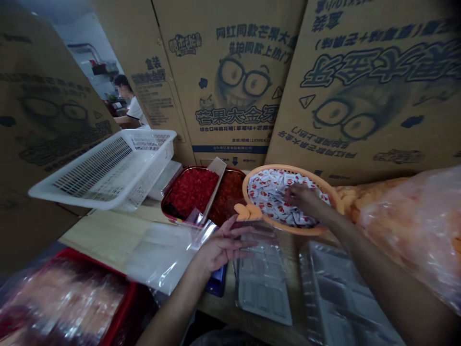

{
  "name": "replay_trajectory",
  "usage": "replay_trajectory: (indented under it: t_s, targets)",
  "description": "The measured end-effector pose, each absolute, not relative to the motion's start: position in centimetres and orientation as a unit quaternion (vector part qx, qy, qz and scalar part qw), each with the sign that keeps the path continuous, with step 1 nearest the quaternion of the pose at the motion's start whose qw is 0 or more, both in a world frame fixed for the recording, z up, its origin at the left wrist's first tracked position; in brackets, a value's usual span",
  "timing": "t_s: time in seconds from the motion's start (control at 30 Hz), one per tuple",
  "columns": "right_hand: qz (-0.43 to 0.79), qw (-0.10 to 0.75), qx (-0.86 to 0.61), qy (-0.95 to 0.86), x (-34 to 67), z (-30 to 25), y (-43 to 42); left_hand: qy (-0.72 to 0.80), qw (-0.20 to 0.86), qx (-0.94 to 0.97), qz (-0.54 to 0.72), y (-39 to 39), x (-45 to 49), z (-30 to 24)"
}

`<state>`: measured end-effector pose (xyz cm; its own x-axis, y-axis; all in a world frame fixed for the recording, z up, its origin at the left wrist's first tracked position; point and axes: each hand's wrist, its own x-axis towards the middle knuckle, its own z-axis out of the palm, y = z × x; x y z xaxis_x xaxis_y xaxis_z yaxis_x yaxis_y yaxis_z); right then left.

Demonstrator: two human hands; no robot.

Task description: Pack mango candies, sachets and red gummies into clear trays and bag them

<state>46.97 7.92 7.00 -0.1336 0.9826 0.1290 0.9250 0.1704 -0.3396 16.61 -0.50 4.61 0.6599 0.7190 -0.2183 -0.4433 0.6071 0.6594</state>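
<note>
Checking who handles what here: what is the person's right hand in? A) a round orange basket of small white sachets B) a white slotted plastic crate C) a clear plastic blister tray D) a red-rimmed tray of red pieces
A. The right hand is among the small white sachets in the round orange basket.

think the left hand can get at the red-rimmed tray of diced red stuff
Probably yes: the left hand sits just short of the red-rimmed tray, with only a clear plastic bag by its near edge and nothing rigid in between.

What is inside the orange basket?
Small red-and-white sachets fill the orange basket. The right hand is in among them, and the basket's bottom is hidden beneath them.
</note>
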Motion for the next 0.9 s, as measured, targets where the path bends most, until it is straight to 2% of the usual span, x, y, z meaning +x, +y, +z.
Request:
replay_trajectory:
  t_s: [0.1, 0.17, 0.23, 0.4, 0.57, 0.67, 0.73, 0.8, 0.9]
  targets:
    - [0.223, 0.313, -0.611, -0.693, 44.9, 9.1, 7.0, 0.218, 0.871, 0.285, 0.336, -0.1, 16.8, 4.5]
    - [0.318, 0.343, -0.562, -0.683, 42.2, 10.8, 5.8, 0.204, 0.875, 0.285, 0.335, 0.1, 17.0, 4.3]
    - [0.353, 0.288, -0.526, -0.718, 39.0, 12.0, 4.5, 0.195, 0.876, 0.284, 0.337, 0.3, 17.2, 4.0]
    - [0.299, 0.192, -0.520, -0.777, 33.3, 11.3, 2.9, 0.187, 0.872, 0.300, 0.337, 0.5, 17.4, 3.6]
    - [0.255, 0.208, -0.510, -0.794, 32.7, 9.7, 3.1, 0.180, 0.873, 0.308, 0.332, 0.6, 17.2, 3.6]
    - [0.175, 0.225, -0.534, -0.796, 35.4, 9.8, 3.5, 0.195, 0.874, 0.295, 0.332, 0.7, 16.9, 3.8]
    - [0.106, 0.152, -0.592, -0.784, 38.6, 9.8, 4.0, 0.207, 0.876, 0.286, 0.329, 0.7, 16.7, 3.9]
    - [0.052, 0.000, -0.672, -0.738, 42.5, 9.2, 4.6, 0.213, 0.877, 0.285, 0.323, 0.8, 16.6, 4.1]
    - [0.066, -0.065, -0.701, -0.707, 47.4, 7.5, 5.2, 0.216, 0.875, 0.288, 0.322, 0.8, 16.5, 4.2]
